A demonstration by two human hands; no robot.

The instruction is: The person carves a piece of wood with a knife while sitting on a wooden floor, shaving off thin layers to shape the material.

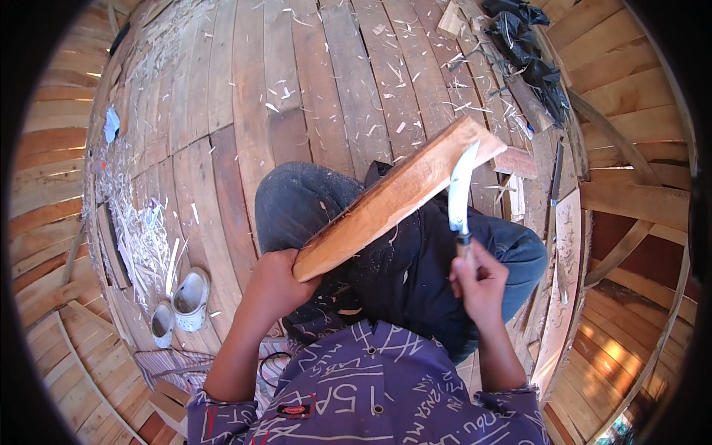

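Note:
A long, rough-hewn wooden board slants across my lap, its near end low on the left and its far end up on the right. My left hand is closed round the near end. In my right hand is a knife with a curved, shiny blade, gripped by its handle. The blade points away from me and overlaps the board's right edge near the far end; I cannot tell whether it touches the wood. Below the board are my crossed legs in dark blue trousers.
Wood shavings are heaped on the plank floor at left. Pale clogs stand at lower left. Wood offcuts lie beyond my right knee, and a long board runs along the right. Black plastic is bunched at far right.

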